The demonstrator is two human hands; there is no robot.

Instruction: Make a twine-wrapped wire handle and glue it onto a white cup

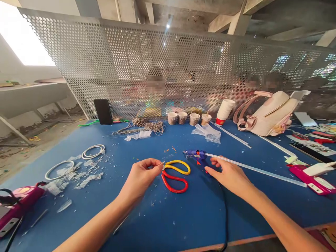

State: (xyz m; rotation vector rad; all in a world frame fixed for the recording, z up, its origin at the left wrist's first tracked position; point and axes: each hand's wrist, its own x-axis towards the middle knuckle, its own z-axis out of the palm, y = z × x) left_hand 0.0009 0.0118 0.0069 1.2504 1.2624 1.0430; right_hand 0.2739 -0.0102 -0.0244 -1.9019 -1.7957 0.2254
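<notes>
My left hand [144, 175] is closed in a pinch. A small pale piece shows at its fingertips, too small to name. Right beside those fingertips are scissors [175, 189] with one red and one yellow handle loop; my hand hides their blades. A blue hot glue gun [195, 154] lies on its side with its nozzle to the left. From its back a long clear glue stick [262, 169] runs out to the right. My right hand [228, 173] is at the gun's grip, thumb and fingers apart, the thumb tip close to the grip's end.
White rings [93, 151] and clear plastic scraps [88, 180] lie at left. Pink power strips [22, 203] sit at both sides. Paper cups [172, 118], cord bundles [154, 127], a phone [103, 112] and a pink bag [273, 113] line the perforated screen [126, 52]. A black cable [226, 213] crosses the front edge.
</notes>
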